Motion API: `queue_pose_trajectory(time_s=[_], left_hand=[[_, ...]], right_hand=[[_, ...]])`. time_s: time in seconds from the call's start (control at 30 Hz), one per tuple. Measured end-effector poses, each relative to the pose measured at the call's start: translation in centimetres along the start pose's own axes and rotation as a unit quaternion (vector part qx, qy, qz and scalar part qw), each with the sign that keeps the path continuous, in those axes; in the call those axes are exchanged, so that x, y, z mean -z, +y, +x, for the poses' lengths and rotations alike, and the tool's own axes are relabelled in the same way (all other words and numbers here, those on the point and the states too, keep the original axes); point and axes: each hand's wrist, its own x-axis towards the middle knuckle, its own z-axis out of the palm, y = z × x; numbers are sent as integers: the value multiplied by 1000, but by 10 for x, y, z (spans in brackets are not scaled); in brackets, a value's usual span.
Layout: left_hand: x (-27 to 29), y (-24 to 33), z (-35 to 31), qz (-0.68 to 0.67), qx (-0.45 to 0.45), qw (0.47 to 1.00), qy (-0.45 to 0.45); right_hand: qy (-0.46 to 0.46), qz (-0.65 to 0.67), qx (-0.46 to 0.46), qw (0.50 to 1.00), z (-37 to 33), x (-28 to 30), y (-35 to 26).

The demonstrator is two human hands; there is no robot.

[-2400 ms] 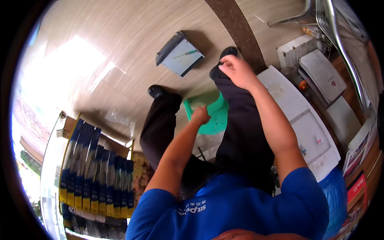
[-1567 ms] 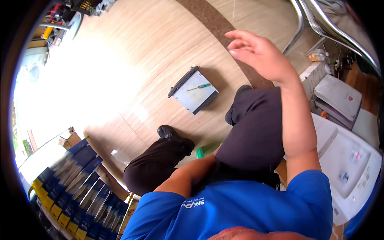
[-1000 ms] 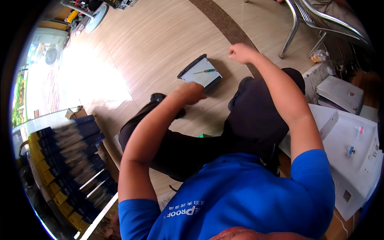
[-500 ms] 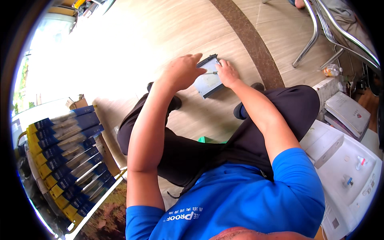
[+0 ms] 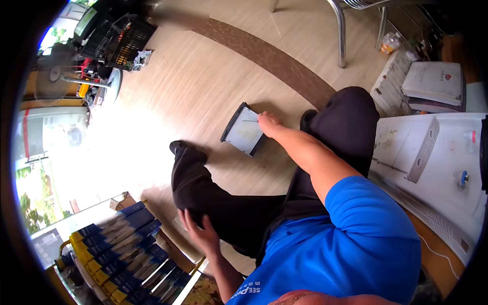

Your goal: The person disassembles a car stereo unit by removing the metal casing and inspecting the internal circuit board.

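Note:
A flat silver metal box with a black front edge (image 5: 243, 133) lies on the floor between my feet, tilted at an angle. My right hand (image 5: 269, 123) is at the box's right side, its fingers closed around a thin rod-like tool (image 5: 249, 120). The tool's narrow metal shaft points left over the top of the box; its handle is hidden in my fingers. Far from the box, my left hand (image 5: 201, 233) rests beside my left knee with fingers spread, holding nothing.
Left of me stands a rack of blue and yellow packages (image 5: 124, 249). A white appliance with two taps (image 5: 442, 152) is at my right, near stacked books (image 5: 434, 84). Beyond are a metal chair (image 5: 338, 35), a plastic bottle (image 5: 390, 43), black crates (image 5: 129, 43) and a fan (image 5: 109, 84).
My left hand has drawn back from above the box to my left knee. My right hand stays at the box with the tool. The view has swung toward the left.

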Motion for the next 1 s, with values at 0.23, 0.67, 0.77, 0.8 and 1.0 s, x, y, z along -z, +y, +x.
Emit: queue_pose_trajectory(time_s=[0.23, 0.67, 0.77, 0.8, 1.0], left_hand=[[-27, -54, -102, -183, 333, 890, -250], [44, -39, -106, -44, 68, 893, -444], [77, -8, -66, -31, 47, 913, -404], [91, 8, -47, -37, 12, 931, -364], [104, 75, 80, -43, -136, 951, -274]], right_hand=[[31, -45, -65, 996, 12, 24, 38], [-117, -192, 133, 965, 10, 7, 64], [-169, -172, 85, 967, 5, 7, 61], [-173, -175, 86, 965, 3, 6, 61], [-102, -155, 151, 971, 17, 6, 76]])
